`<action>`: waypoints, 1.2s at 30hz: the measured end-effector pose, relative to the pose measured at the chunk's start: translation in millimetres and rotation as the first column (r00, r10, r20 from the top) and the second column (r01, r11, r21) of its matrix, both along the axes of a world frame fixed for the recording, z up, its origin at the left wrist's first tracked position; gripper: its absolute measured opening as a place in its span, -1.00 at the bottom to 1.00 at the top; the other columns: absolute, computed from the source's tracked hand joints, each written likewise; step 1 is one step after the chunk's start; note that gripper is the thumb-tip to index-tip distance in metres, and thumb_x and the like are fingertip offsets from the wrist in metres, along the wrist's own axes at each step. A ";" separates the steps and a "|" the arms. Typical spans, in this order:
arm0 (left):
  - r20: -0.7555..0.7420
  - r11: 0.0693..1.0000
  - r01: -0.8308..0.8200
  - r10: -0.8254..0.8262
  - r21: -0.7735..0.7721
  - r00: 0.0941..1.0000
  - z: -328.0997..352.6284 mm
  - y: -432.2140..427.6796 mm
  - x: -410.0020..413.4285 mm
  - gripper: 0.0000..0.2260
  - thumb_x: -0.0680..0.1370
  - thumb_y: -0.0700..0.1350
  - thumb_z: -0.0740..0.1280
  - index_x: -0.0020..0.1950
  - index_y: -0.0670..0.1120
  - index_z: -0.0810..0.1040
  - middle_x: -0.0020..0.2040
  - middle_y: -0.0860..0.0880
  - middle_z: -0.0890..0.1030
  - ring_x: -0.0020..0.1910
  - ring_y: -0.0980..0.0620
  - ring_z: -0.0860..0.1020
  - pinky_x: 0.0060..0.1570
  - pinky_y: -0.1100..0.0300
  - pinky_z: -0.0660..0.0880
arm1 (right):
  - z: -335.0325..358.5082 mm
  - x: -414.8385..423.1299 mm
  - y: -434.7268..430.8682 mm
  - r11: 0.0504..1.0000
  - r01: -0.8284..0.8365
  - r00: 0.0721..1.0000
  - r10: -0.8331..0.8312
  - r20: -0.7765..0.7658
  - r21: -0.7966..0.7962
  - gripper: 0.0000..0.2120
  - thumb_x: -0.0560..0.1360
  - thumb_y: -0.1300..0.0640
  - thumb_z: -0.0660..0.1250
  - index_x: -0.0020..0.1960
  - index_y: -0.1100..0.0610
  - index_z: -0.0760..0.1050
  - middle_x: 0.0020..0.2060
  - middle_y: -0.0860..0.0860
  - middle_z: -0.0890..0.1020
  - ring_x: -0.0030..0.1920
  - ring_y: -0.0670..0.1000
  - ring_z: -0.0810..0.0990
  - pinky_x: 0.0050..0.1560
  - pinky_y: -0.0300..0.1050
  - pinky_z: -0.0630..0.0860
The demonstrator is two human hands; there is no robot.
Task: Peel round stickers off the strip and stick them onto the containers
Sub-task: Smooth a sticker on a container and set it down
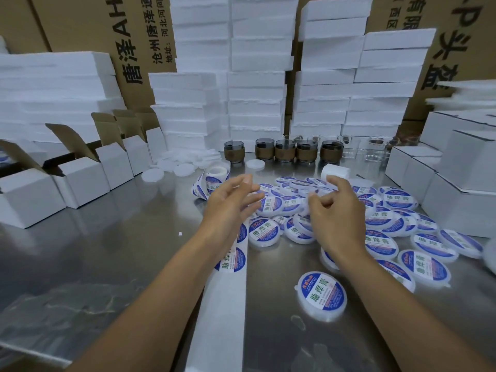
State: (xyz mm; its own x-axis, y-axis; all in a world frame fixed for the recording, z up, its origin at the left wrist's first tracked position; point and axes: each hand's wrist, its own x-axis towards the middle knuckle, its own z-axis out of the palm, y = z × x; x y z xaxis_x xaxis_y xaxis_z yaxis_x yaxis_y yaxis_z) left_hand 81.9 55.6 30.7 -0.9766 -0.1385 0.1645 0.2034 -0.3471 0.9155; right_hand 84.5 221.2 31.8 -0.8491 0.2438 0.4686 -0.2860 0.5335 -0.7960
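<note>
Strip (pixel 220 318) on steel tabletop (pixel 107 264) — foam stacks (pixel 255 76) behind

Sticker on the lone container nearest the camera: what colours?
Blue sticker with a white band and green characters; head view.

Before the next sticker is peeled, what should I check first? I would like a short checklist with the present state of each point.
1. Stickers left on the strip: ok, one sticker shows beside the left forearm.
2. Left hand free: ok, fingers straight, holding nothing.
3. Right hand free: cannot tell, fingers curled, tips blurred.
4. Unlabelled container available: ok, plain white discs lie left of the roll.
5. Strip flat on the table: ok along its near part.
</note>
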 end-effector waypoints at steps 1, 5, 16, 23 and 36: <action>-0.003 1.000 -0.010 0.010 0.025 1.000 0.9 -1.3 0.0 -0.88 0.56 -0.10 0.31 0.07 -0.08 0.56 -0.14 -0.02 0.65 -0.03 -0.02 0.66 0.03 0.16 0.59 | -2.1 0.2 0.4 0.995 0.036 0.999 -0.038 0.017 0.090 -0.59 0.55 0.09 0.24 0.37 0.09 0.29 -0.29 0.03 0.62 -0.17 0.04 0.58 -0.12 -0.10 0.43; -0.009 0.995 -0.056 0.057 0.086 0.998 5.7 -5.5 -0.1 -0.92 0.57 -0.18 0.30 0.03 -0.11 0.56 -0.32 0.01 0.63 -0.19 0.01 0.67 -0.14 0.18 0.60 | -5.3 -0.8 3.2 0.944 0.126 0.986 -0.154 0.069 0.305 -0.68 0.55 0.07 0.17 0.29 0.06 0.31 -0.24 0.05 0.60 -0.22 0.07 0.51 -0.26 -0.09 0.37; 0.077 0.926 -0.345 0.337 0.152 0.938 20.3 -54.8 -24.0 -0.92 0.56 -0.24 0.29 -0.09 -0.09 0.54 -0.30 -0.04 0.57 -0.36 0.09 0.60 -0.35 0.26 0.58 | 3.0 3.1 2.1 0.697 0.205 0.977 -0.186 -0.103 0.688 -0.77 0.57 -0.01 0.11 0.07 0.06 0.48 -0.18 0.01 0.60 -0.14 0.03 0.53 -0.25 -0.12 0.32; 0.072 0.659 -0.554 0.674 -0.509 0.735 17.3 -153.3 -85.3 -0.79 0.58 -0.21 0.24 0.20 -0.16 0.52 0.07 -0.13 0.58 0.02 -0.08 0.55 0.04 0.11 0.51 | 7.5 3.6 -4.8 0.577 0.163 0.984 -0.156 -0.088 0.800 -0.78 0.56 0.01 0.14 0.02 0.06 0.53 -0.18 0.00 0.63 -0.12 0.04 0.56 -0.09 -0.07 0.42; -0.093 0.030 -0.141 0.615 -0.990 0.783 -14.2 -221.1 -153.5 -0.61 0.62 -0.09 0.15 0.41 -0.22 0.33 0.32 -0.27 0.44 0.27 -0.26 0.40 0.25 -0.05 0.34 | -9.0 -11.3 -8.1 0.613 0.268 0.952 -0.052 -0.301 0.744 -0.86 0.21 0.21 0.55 -0.32 0.16 0.60 -0.52 0.05 0.55 -0.48 0.13 0.54 -0.40 0.02 0.52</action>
State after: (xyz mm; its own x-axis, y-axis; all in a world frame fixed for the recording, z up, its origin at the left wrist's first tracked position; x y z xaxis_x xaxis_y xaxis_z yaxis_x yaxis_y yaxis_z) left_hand -71.6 -165.4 16.5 -0.8445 -0.4757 0.2462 -0.3469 0.8359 0.4253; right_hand 73.2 213.1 22.8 -0.6750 -0.1763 0.7165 -0.2454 0.9694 0.0074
